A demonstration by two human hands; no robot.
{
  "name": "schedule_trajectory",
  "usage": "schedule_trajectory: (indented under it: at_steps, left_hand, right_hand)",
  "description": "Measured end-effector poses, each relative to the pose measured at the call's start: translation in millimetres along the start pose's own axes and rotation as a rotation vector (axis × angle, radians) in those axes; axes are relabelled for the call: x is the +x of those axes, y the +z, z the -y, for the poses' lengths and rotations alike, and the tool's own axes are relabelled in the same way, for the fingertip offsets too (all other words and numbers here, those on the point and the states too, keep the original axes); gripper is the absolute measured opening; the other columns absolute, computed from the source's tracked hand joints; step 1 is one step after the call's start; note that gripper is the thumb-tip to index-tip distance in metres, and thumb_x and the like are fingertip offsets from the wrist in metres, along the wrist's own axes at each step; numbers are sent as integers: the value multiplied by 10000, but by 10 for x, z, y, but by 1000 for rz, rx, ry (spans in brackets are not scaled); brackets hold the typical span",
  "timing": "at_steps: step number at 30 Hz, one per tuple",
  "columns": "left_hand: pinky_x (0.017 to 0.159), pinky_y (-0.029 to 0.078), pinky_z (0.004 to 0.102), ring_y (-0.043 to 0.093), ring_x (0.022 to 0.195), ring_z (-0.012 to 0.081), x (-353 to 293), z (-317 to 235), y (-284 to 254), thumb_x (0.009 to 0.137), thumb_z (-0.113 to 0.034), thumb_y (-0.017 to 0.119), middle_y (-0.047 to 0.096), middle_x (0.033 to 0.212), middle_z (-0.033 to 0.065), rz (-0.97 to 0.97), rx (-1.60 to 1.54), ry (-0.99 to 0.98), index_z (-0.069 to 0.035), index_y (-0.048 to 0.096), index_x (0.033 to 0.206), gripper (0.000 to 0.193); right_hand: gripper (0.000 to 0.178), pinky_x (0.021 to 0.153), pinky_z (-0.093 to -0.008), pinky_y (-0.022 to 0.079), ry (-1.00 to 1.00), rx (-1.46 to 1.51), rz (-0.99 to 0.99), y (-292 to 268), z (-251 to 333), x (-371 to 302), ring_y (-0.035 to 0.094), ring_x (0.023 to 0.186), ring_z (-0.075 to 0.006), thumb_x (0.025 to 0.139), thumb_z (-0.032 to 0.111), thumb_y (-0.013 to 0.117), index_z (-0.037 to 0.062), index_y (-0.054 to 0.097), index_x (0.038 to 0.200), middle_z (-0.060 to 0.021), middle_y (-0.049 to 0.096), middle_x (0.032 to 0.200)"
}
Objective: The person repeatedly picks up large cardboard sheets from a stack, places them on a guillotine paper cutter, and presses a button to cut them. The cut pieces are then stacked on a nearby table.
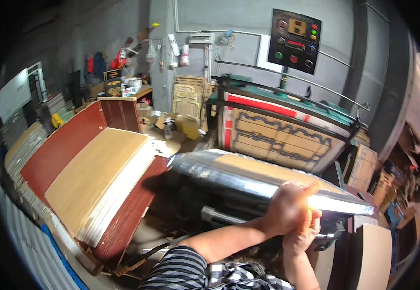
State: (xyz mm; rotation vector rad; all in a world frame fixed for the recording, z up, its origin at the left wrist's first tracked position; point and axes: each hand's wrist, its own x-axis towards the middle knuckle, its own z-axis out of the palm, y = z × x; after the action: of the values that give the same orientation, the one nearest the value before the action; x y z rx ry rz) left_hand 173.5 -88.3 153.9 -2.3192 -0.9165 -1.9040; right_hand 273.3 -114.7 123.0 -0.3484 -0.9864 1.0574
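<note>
My left hand and my right hand meet over the near edge of the die-cutting press's shiny metal bed. The left is smeared by motion, one finger stretching to the right. Below it, the fingers of the right hand look curled together; anything between them is hidden. A flat tan sheet lies on the bed just beyond my hands. Behind it stands the press's raised upper plate, carrying a tan cutting-die board with dark wavy blade lines.
To the left, a stack of tan sheets sits between reddish-brown boards. A control panel with coloured buttons rises above the press. Pale boards stand at the lower right. Tools and bags hang along the back wall.
</note>
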Motion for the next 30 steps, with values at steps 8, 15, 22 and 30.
schedule_trajectory:
  at_steps: [8,15,22,30]
  left_hand:
    - [860,458,441,620,912,312,-26,311,-103,739,-523,727,661,970,133,-127,117,118,-26,685,1063,594]
    - [1154,109,537,142,1448,350,-977,1869,-490,836,-687,497,208,1569,94,890,774,-644,-175,273,1503,870]
    - [1141,136,525,240,1418,328,-1054,1580,-1016,742,-877,333,261,1559,88,1206,676,-843,-123,303,1491,1063]
    - [1025,371,410,464,1209,280,-1666,607,-1827,671,-271,797,524,1286,58,784,628,-474,-148,571,1272,654]
  right_hand:
    - [403,872,-256,445,124,-138,119,-2,-269,-221,576,987,-117,829,3,719,-50,579,1203,-63,626,1091]
    - [485,918,-315,494,465,-600,158,-901,-349,125,621,1071,-212,832,90,745,-53,551,1254,-158,628,1189]
    - [436,952,-299,464,485,-935,130,-1414,-402,425,553,1161,-208,869,34,686,-67,526,1262,-170,571,1271]
    - [1080,1104,-531,251,146,-1719,1204,-1504,-212,304,340,1341,-369,601,607,791,42,373,1421,-210,374,1434]
